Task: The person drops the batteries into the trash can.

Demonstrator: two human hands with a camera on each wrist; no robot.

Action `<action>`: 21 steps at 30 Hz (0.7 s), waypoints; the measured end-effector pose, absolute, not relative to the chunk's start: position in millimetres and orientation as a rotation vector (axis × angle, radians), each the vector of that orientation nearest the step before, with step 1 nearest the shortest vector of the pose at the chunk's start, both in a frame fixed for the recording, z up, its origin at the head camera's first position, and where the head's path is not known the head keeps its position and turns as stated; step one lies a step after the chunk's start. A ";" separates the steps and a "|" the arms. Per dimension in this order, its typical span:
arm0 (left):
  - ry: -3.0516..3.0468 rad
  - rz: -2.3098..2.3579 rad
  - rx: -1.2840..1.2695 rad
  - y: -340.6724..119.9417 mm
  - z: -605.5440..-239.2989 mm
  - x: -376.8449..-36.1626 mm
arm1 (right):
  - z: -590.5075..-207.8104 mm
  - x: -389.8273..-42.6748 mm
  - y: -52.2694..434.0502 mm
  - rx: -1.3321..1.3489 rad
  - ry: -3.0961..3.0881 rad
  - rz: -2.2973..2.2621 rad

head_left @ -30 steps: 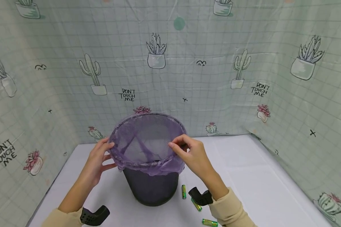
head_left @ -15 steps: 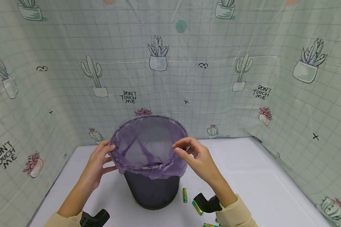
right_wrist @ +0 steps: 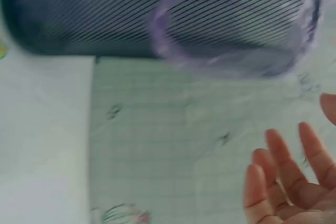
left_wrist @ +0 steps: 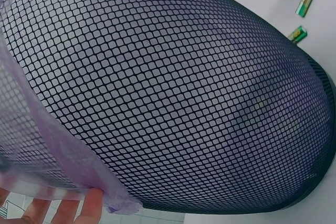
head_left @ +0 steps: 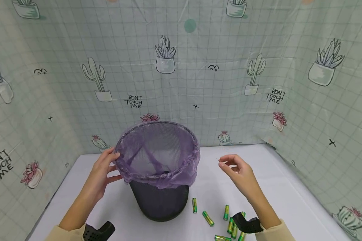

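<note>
Your head camera looks forward and down from above at the whole table point(head_left: 289, 187). Your left wrist camera sits pressed close to the mesh bin point(left_wrist: 173, 93); your right wrist view, blurred, faces it from further off. All three share that bin.

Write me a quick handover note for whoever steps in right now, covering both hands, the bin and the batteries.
Left hand touches the purple bag at the rim of the black mesh bin.
Right hand is off the bin, in the air, holding nothing.
Done: bag lines the bin, its edge folded over the rim all round.
Left: green batteries lie loose on the white table, right of the bin's base; none seen inside.
</note>
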State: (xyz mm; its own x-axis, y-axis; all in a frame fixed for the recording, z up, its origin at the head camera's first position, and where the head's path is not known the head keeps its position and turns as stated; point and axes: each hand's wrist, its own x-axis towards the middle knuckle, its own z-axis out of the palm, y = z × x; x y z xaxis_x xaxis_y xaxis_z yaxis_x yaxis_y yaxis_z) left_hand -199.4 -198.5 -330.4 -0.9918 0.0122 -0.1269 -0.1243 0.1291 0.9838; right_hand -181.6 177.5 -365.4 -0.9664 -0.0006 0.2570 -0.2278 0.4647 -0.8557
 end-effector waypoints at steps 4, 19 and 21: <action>2.278 2.002 -0.118 -198.6 -330.1 -200.4 | -393.8 -178.1 194.8 0.021 -2.688 1.359; 2.291 1.993 -0.110 -197.8 -328.6 -198.8 | -464.3 -161.0 246.6 -0.277 -3.011 1.223; 2.293 1.987 -0.102 -198.4 -328.7 -199.0 | -469.9 -159.9 249.2 -0.281 -3.040 1.237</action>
